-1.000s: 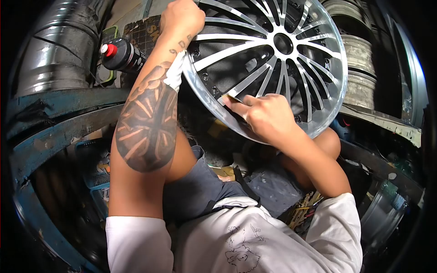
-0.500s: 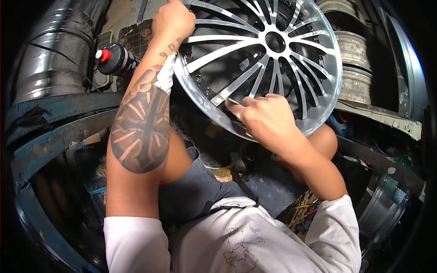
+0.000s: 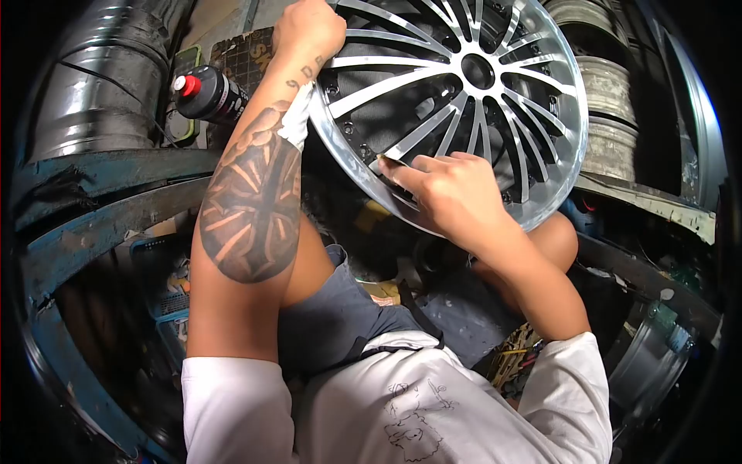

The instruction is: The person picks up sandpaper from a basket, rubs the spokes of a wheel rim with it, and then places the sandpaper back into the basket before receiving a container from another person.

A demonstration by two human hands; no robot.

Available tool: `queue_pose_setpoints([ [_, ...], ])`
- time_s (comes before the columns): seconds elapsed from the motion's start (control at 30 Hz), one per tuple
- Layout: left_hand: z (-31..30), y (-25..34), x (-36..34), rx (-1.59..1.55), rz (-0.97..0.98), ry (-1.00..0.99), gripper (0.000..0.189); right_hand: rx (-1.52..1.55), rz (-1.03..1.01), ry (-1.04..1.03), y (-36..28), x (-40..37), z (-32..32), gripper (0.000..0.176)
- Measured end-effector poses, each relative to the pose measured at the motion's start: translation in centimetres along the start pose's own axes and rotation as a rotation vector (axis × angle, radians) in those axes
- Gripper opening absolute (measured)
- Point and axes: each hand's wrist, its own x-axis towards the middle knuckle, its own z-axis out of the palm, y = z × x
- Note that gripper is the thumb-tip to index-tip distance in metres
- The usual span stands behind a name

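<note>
A multi-spoke alloy wheel rim (image 3: pixel 433 139), with bright metal spokes and dark gaps, leans tilted in front of me. My left hand (image 3: pixel 311 29) is closed at its upper left edge; the fingertips are partly hidden. My right hand (image 3: pixel 456 185) is closed at the near lower lip, pinching a small thin piece (image 3: pixel 390 161) that looks like folded sandpaper. Its fingertips press on the inner lip, by the end of a spoke. White cloth (image 3: pixel 297 120) shows between my left forearm and the rim.
A black bottle with a red cap (image 3: pixel 209 94) lies left of my forearm. Shiny metal barrels (image 3: pixel 116 85) stand at far left, above a worn blue frame (image 3: pixel 116 166). Stacked wheel rims (image 3: pixel 610 93) stand at right on a shelf edge (image 3: pixel 649 197). A blue basket (image 3: pixel 166 303) sits low at left.
My right fingertips have slid left along the rim's lip, past the end of a spoke. The whole view has shifted slightly; my left hand stays at the rim's edge.
</note>
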Motion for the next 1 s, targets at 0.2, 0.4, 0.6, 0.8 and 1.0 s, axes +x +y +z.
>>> queue_pose_setpoints([
  [0.2, -0.4, 0.3, -0.5, -0.051, -0.034, -0.025, 0.034, -0.058, 0.045, -0.040, 0.7, -0.5, 1.4, 0.035],
  [0.4, -1.1, 1.0, -0.9, -0.050, -0.039, -0.062, 0.038, -0.064, 0.017, -0.107, -0.5, -0.4, -0.4, 0.038],
  [0.6, -1.0, 0.6, -0.4, -0.013, -0.064, -0.006, 0.035, -0.049, 0.056, -0.095, -0.1, -0.1, -0.4, 0.038],
  [0.8, -0.7, 0.3, -0.2, -0.032, -0.036, -0.025, 0.032, -0.079, 0.066, -0.150, 0.2, -0.8, -0.3, 0.035],
  [1.0, -1.4, 1.0, -0.2, 0.006, -0.067, -0.036, 0.035, -0.012, 0.138, -0.012, 0.9, -1.0, 0.6, 0.039],
])
